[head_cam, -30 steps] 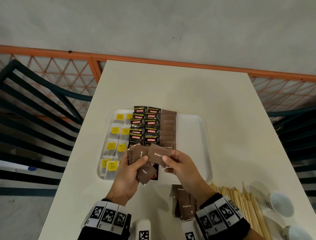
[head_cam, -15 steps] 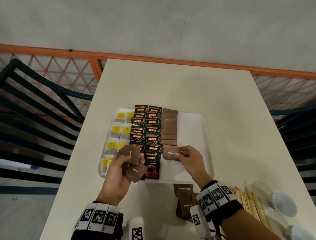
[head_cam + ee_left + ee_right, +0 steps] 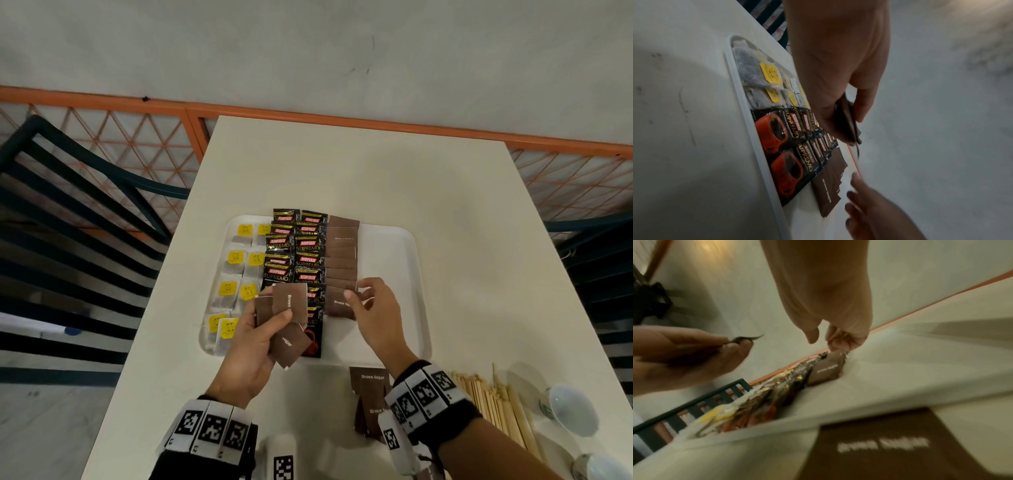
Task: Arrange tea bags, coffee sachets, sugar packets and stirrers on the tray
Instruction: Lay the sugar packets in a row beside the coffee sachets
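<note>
A white tray holds tea bags with yellow tags on its left, black coffee sachets in the middle and a column of brown sugar packets beside them. My left hand grips a fan of several sugar packets over the tray's near left part, and the left wrist view shows them pinched. My right hand hovers with loose fingers at the right edge of the nearest packet, which lies flat at the column's near end. The right wrist view shows thumb and fingers apart.
Loose sugar packets lie on the table near my right wrist. Wooden stirrers and two white cups sit at the near right. The tray's right third is bare. Dark chairs and an orange railing border the table.
My right hand drew one sugar packet from the left hand's fan, carried it right, laid it at the near end of the column and let go. The left hand kept its packets.
</note>
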### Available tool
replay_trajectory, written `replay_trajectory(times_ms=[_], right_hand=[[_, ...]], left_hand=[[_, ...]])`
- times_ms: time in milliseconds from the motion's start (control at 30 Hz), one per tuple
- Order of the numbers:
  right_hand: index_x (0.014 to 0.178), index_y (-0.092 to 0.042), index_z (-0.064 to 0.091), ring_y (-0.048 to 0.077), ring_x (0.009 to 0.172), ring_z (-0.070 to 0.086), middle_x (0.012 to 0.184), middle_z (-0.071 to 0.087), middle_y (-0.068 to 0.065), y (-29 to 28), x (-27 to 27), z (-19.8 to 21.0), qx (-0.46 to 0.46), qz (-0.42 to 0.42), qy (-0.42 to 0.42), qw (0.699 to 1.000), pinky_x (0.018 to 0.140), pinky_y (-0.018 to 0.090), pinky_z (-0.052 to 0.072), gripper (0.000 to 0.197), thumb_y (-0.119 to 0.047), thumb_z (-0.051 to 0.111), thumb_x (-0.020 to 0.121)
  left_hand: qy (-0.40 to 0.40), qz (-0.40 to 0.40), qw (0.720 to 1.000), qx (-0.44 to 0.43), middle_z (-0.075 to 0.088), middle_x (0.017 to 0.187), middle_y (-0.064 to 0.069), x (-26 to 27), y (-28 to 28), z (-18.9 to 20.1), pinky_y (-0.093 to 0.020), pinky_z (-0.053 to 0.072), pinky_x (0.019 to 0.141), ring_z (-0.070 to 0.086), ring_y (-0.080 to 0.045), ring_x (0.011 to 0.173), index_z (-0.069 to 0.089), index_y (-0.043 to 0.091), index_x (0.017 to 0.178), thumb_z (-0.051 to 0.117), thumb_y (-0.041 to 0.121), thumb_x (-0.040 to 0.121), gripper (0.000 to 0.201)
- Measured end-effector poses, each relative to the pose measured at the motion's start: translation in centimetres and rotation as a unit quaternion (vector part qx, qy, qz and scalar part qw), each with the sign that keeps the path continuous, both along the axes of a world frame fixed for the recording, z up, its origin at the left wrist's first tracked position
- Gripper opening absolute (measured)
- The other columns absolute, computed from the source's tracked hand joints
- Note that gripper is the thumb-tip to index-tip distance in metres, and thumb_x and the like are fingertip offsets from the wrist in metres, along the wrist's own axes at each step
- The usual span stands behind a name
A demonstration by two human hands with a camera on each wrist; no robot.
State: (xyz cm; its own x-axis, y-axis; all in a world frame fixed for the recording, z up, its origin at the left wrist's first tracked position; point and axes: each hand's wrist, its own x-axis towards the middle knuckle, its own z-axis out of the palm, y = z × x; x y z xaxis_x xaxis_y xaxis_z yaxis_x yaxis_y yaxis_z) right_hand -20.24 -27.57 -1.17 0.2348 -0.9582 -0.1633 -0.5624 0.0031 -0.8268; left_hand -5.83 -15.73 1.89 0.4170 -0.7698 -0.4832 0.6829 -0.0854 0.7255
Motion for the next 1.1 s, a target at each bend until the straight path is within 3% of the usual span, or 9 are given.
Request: replay_trajectory(times_ms=[67, 167, 267, 533, 667, 767, 833, 900, 1100], right_hand=[[0.097, -0.019, 0.059, 0.004, 0.076, 0.053, 0.085, 0.059, -0.007, 0.7, 0.8, 1.6, 0.015, 0.055, -0.037, 0.998, 0.066, 0.008, 0.039, 0.014, -0.030, 0.058, 0.089], [0.099, -0.023, 0.061, 0.002, 0.079, 0.055, 0.086, 0.061, -0.013, 1.5, 1.9, 3.2, 0.095, 0.146, -0.083, 0.981, 0.072, 0.015, 0.043, 0.016, -0.034, 0.055, 0.090], [0.108, -0.017, 0.061, 0.002, 0.072, 0.056, 0.089, 0.063, -0.012, 1.7, 2.2, 3.8, 0.134, 0.176, -0.127, 0.967, 0.060, 0.009, 0.041, 0.019, -0.021, 0.058, 0.089], [0.124, -0.014, 0.054, 0.001, 0.067, 0.052, 0.080, 0.054, -0.016, 1.2, 1.3, 4.9, 0.119, 0.252, -0.049, 0.959, 0.058, 0.005, 0.043, 0.029, -0.016, 0.047, 0.095], [0.117, -0.015, 0.060, 0.006, 0.086, 0.052, 0.091, 0.053, -0.008, 0.9, 1.1, 5.0, 0.078, 0.239, -0.026, 0.968, 0.070, 0.007, 0.040, 0.027, -0.017, 0.055, 0.091], [0.103, -0.021, 0.065, 0.014, 0.081, 0.053, 0.085, 0.052, 0.000, 0.8, 0.9, 4.9, 0.068, 0.220, -0.062, 0.971, 0.075, 0.020, 0.049, 0.017, -0.016, 0.059, 0.088], [0.095, -0.023, 0.065, 0.010, 0.068, 0.056, 0.071, 0.059, -0.001, 0.8, 0.6, 5.1, 0.086, 0.227, -0.111, 0.964, 0.065, 0.019, 0.047, 0.017, -0.010, 0.055, 0.090], [0.092, -0.018, 0.064, 0.007, 0.066, 0.060, 0.073, 0.065, -0.002, 0.8, 0.2, 5.4, 0.127, 0.222, -0.144, 0.956, 0.058, 0.017, 0.043, 0.018, -0.007, 0.050, 0.091], [0.084, -0.016, 0.062, 0.006, 0.064, 0.058, 0.076, 0.064, 0.000, 1.0, -0.5, 4.5, 0.116, 0.220, -0.143, 0.958, 0.060, 0.019, 0.048, 0.007, -0.010, 0.062, 0.086]], left_hand=[[-0.018, -0.012, 1.000, -0.004, 0.072, 0.083, -0.001, -0.4, -0.2, 0.1, -0.031, 0.058, 0.061, 0.069, -0.017, 0.069, 0.058, 0.018, 0.108, 0.053, -0.009, 0.083, 0.037], [-0.054, -0.032, 0.998, -0.009, 0.072, 0.079, -0.002, -0.8, -0.4, 0.3, -0.029, 0.058, 0.061, 0.067, -0.015, 0.069, 0.060, 0.015, 0.106, 0.056, -0.010, 0.079, 0.036], [-0.062, -0.031, 0.998, -0.004, 0.072, 0.078, -0.003, -0.9, -0.5, 0.4, -0.027, 0.056, 0.058, 0.068, -0.016, 0.069, 0.060, 0.014, 0.104, 0.059, -0.007, 0.077, 0.034], [-0.044, -0.022, 0.999, -0.002, 0.073, 0.078, 0.001, -0.5, -0.2, 0.0, -0.026, 0.056, 0.056, 0.068, -0.012, 0.066, 0.058, 0.016, 0.106, 0.056, -0.005, 0.083, 0.031], [-0.058, -0.030, 0.998, 0.002, 0.072, 0.077, 0.000, -0.6, -0.3, 0.0, -0.026, 0.057, 0.058, 0.068, -0.014, 0.066, 0.059, 0.019, 0.103, 0.059, -0.011, 0.078, 0.039], [-0.047, -0.008, 0.999, 0.001, 0.071, 0.078, -0.001, -0.6, -0.4, -0.1, -0.027, 0.057, 0.057, 0.068, -0.012, 0.065, 0.057, 0.017, 0.106, 0.056, -0.010, 0.081, 0.037], [-0.028, 0.009, 1.000, -0.001, 0.070, 0.084, -0.005, -0.4, -0.5, -0.1, -0.028, 0.058, 0.059, 0.068, -0.012, 0.066, 0.057, 0.017, 0.107, 0.053, -0.007, 0.084, 0.033], [-0.016, 0.009, 1.000, -0.002, 0.067, 0.090, -0.008, -0.2, -0.5, -0.1, -0.029, 0.058, 0.063, 0.069, -0.013, 0.068, 0.056, 0.016, 0.109, 0.052, -0.006, 0.086, 0.032], [-0.046, -0.003, 0.999, 0.028, 0.069, 0.079, -0.003, -0.6, -0.6, -0.1, -0.029, 0.057, 0.056, 0.066, -0.013, 0.063, 0.056, 0.016, 0.109, 0.061, -0.005, 0.079, 0.037]])
